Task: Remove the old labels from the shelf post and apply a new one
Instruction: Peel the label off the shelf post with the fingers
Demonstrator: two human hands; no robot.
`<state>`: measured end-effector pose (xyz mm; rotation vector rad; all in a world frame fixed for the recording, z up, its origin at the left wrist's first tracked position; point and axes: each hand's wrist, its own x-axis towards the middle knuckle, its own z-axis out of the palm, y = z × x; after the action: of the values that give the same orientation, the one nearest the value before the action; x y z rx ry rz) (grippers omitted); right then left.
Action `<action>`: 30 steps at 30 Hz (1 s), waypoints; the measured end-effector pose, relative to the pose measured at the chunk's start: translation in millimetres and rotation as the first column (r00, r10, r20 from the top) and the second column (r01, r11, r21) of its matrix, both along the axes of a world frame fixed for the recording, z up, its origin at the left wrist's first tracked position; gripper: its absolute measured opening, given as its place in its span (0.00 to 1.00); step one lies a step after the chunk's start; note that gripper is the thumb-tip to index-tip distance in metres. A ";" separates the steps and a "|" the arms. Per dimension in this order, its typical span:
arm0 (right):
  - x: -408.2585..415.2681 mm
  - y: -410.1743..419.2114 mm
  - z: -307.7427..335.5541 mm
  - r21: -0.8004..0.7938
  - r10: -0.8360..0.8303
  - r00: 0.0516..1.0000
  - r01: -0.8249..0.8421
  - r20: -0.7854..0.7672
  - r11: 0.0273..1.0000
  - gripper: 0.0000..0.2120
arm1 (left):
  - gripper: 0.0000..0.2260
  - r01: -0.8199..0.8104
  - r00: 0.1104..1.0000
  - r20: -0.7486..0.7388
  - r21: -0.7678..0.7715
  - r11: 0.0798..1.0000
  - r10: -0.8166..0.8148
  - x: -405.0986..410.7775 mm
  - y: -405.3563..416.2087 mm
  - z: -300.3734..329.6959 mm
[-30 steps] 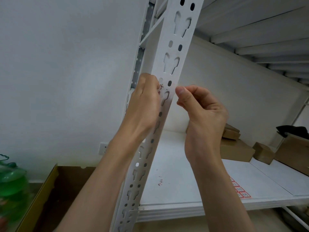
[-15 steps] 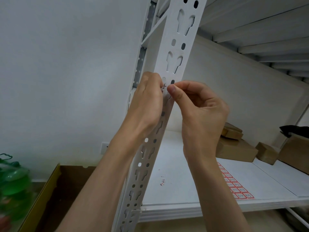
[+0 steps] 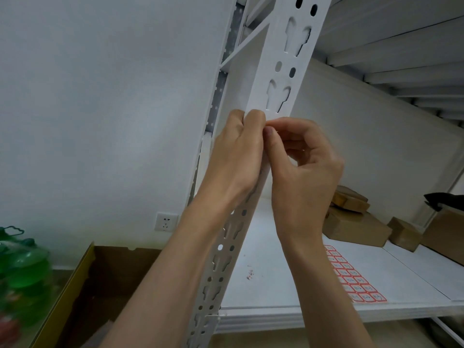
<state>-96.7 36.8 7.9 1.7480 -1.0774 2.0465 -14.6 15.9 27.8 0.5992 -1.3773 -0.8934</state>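
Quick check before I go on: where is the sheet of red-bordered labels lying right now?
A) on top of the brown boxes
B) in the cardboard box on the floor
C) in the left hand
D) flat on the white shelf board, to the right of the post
D: the label sheet lies flat on the white shelf board, right of the shelf post, in front of the brown boxes.

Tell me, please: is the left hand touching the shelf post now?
Touching. The head view shows the left hand wrapped on the shelf post, with its fingers lying over the post's front edge and no gap between them.
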 end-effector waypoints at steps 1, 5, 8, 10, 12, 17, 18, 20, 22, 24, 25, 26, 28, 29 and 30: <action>0.3 -0.6 -0.2 0.000 -0.005 1.000 0.005 -0.001 1.000 0.05 | 0.12 -0.014 1.000 0.003 -0.005 1.000 0.014 -1.3 0.0 -0.1; 0.0 -1.7 -0.2 0.005 0.002 1.000 -0.002 0.005 1.000 0.03 | 0.12 -0.049 0.999 0.011 -0.021 0.999 0.049 -3.4 1.3 1.2; -0.8 -1.1 0.6 0.005 0.018 1.000 -0.018 0.012 1.000 0.03 | 0.12 -0.049 0.998 0.035 -0.011 0.999 0.050 -2.6 1.2 2.5; -0.9 -0.4 0.9 0.006 0.028 0.999 -0.028 0.020 1.000 0.03 | 0.13 -0.059 0.997 0.048 -0.004 0.998 0.059 -1.7 1.9 2.6; -0.9 0.0 0.9 0.004 0.034 0.999 -0.034 0.026 0.999 0.03 | 0.13 -0.077 0.995 0.062 -0.007 0.997 0.078 -1.2 2.2 2.7; -0.7 0.0 0.9 0.004 0.044 0.998 -0.044 0.045 0.999 0.03 | 0.13 -0.084 0.995 0.049 0.010 0.996 0.083 -3.2 2.8 1.9; -0.7 0.1 1.0 0.004 0.044 0.998 -0.044 0.046 0.999 0.03 | 0.13 -0.089 0.995 0.054 0.011 0.996 0.088 -3.4 2.7 2.1; -0.8 0.5 1.7 0.007 0.051 0.998 -0.052 0.047 0.999 0.03 | 0.14 -0.092 0.995 0.050 0.008 0.996 0.092 -3.0 3.6 3.3; -1.4 1.0 2.6 0.011 0.063 0.997 -0.064 0.048 0.998 0.03 | 0.15 -0.093 0.995 0.044 0.012 0.996 0.093 -3.3 5.1 4.1; -2.0 1.1 3.2 0.014 0.066 0.997 -0.066 0.042 0.998 0.03 | 0.15 -0.074 0.997 0.029 0.033 0.997 0.073 -3.7 5.5 4.5; -2.2 1.1 3.2 0.016 0.061 0.997 -0.062 0.037 0.998 0.03 | 0.15 -0.053 0.999 0.015 0.041 0.998 0.052 -3.6 5.5 4.9; -2.3 0.9 3.1 0.020 0.056 0.998 -0.056 0.030 0.998 0.03 | 0.15 -0.037 0.999 0.003 0.047 0.998 0.036 -3.2 4.5 5.4; -2.6 0.5 2.9 0.028 0.046 0.999 -0.047 0.016 0.999 0.02 | 0.14 -0.004 1.000 -0.008 0.060 0.998 0.004 -3.1 4.0 5.1; -3.1 0.6 2.7 0.028 0.043 0.999 -0.043 0.011 0.999 0.02 | 0.13 0.006 1.000 -0.010 0.065 0.998 -0.005 -3.2 3.2 3.9; -3.4 0.7 2.9 0.026 0.041 0.999 -0.041 0.006 0.999 0.02 | 0.11 0.009 1.000 -0.018 0.063 0.998 -0.008 -3.3 2.0 2.2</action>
<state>-100.1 37.6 10.8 1.7926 -1.0839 2.0710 -17.9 18.0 30.0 0.6324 -1.3409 -0.9499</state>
